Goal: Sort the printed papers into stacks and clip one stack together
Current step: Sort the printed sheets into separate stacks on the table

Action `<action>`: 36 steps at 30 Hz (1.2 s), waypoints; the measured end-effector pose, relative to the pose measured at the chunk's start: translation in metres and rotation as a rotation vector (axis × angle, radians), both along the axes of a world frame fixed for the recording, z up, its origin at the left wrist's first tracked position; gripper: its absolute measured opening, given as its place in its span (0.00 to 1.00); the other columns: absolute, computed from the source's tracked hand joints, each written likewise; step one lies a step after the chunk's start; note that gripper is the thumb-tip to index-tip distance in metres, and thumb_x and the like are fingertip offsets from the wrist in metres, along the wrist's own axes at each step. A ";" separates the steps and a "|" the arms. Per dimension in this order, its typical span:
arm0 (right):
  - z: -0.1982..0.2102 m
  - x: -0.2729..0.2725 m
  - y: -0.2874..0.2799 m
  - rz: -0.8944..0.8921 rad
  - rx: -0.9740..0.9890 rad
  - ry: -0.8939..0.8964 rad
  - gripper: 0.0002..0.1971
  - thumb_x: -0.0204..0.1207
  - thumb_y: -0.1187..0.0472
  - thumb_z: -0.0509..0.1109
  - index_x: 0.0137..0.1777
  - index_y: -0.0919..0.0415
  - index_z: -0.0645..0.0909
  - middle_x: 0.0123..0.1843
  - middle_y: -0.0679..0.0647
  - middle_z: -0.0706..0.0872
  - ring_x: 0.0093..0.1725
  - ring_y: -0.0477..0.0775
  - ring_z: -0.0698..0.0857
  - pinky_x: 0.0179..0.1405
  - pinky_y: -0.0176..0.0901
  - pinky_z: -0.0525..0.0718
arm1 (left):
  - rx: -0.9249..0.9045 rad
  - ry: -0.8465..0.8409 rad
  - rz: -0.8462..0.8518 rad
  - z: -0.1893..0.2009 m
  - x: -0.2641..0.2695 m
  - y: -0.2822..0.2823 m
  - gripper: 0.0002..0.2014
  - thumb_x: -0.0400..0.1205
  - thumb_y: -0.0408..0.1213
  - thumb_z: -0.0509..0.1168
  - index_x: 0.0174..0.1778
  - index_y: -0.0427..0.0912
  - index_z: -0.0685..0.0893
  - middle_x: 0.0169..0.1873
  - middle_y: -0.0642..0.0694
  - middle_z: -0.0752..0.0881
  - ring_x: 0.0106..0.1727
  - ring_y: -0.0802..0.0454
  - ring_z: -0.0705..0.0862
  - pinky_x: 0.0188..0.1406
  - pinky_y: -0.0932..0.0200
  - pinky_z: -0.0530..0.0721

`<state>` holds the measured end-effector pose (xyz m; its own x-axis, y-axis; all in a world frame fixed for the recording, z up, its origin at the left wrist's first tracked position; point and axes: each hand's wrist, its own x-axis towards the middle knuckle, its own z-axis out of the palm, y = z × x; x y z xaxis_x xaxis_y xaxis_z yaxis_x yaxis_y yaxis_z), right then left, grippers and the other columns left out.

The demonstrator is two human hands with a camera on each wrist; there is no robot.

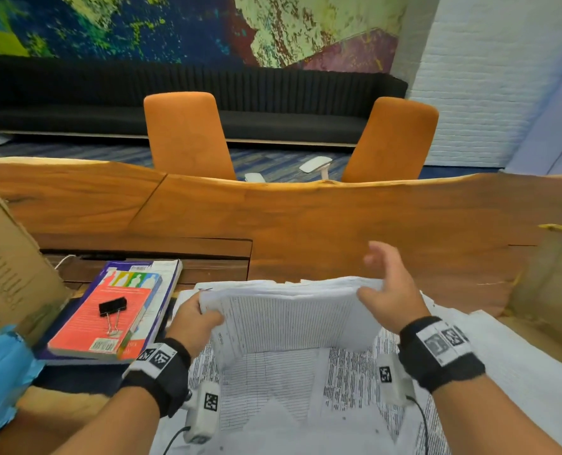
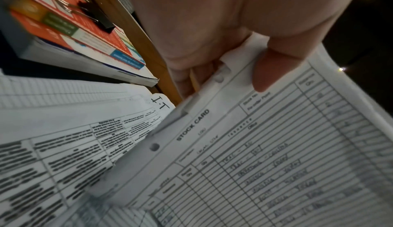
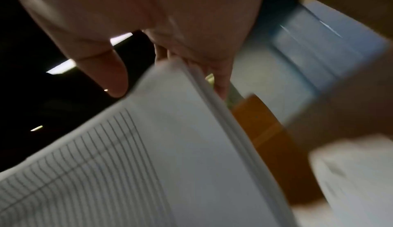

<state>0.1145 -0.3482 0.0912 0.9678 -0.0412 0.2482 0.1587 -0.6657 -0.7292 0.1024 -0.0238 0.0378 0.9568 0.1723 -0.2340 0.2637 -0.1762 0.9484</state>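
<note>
- The left hand (image 1: 195,323) pinches the left edge of a thick stack of ruled sheets (image 1: 292,318), thumb on the front page, fingers curled behind; the top sheet reads "STOCK CARD" in the left wrist view.
- The right hand (image 1: 392,290) stands at the stack's right edge with its fingers spread and loose, thumb off the paper; I judge it is steadying, not gripping.
- The stack is raised on its lower edge above the loose printed papers (image 1: 305,405) that cover the near part of the wooden table (image 1: 338,224).
- The binder clip (image 1: 112,307) lies unused on the red book (image 1: 102,323), to the left.
- Risk: with only one firm pinch, the sheets could fan or slide out on the right and mix with the loose pages below.
- The uneven top edge suggests the stack is not squared, so clipping now could miss some sheets.
</note>
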 end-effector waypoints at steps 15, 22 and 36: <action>0.031 0.014 0.068 0.231 -0.351 0.164 0.11 0.84 0.59 0.62 0.39 0.48 0.71 0.36 0.50 0.80 0.32 0.51 0.78 0.28 0.44 0.73 | -0.149 -0.061 0.246 -0.005 0.002 0.010 0.45 0.70 0.40 0.78 0.81 0.50 0.63 0.72 0.44 0.75 0.74 0.42 0.73 0.68 0.39 0.70; 0.010 0.002 0.064 0.173 0.359 0.288 0.11 0.83 0.62 0.69 0.64 0.58 0.84 0.58 0.50 0.91 0.57 0.52 0.89 0.61 0.52 0.86 | -0.700 -0.006 0.013 0.011 -0.010 -0.010 0.29 0.74 0.36 0.72 0.72 0.33 0.77 0.64 0.33 0.85 0.67 0.32 0.82 0.63 0.39 0.81; -0.090 -0.094 0.097 0.609 -0.488 0.606 0.29 0.73 0.49 0.75 0.74 0.49 0.73 0.71 0.47 0.78 0.68 0.54 0.79 0.70 0.50 0.77 | -0.275 -0.169 0.366 0.014 -0.035 0.071 0.10 0.80 0.29 0.67 0.50 0.47 0.88 0.53 0.44 0.90 0.56 0.39 0.88 0.62 0.36 0.82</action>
<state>0.0205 -0.2509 0.0011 0.7588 0.4812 -0.4389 0.2647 -0.8436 -0.4672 0.0672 0.0472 0.0515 0.8735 0.4582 -0.1643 0.0994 0.1625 0.9817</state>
